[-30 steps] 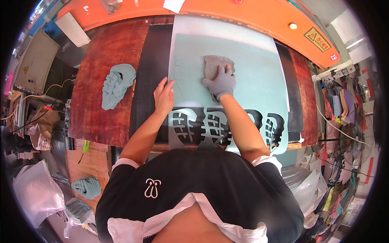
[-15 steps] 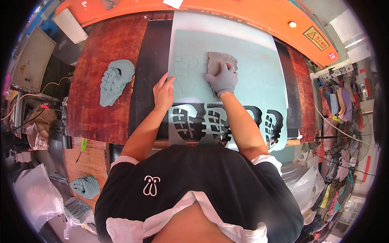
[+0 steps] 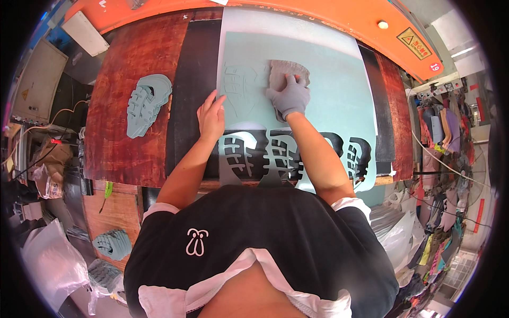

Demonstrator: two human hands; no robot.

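A black short-sleeved shirt (image 3: 313,249) has whitish, faintly pink cuffs (image 3: 353,204) and a matching open collar (image 3: 239,266); a white outline print (image 3: 196,245), small eyes above two long loops, marks its left chest. An open-fingered grey glove (image 3: 293,103) covers the right grip (image 3: 291,97); the left grip (image 3: 211,116) is bare.

A wide orange beam (image 3: 355,16) spans the far side of a reddish-brown wooden bench (image 3: 138,47), with a yellow warning sign (image 3: 414,43) near its right end. On the left stands a pale grey cabinet (image 3: 40,82) — a clear plastic bag (image 3: 53,265) lies nearer, at lower left. Along the right, coloured pieces (image 3: 448,130) hang crowded together — a white cable (image 3: 420,138) curves past them. A bright strip (image 3: 460,46) glows at upper right.
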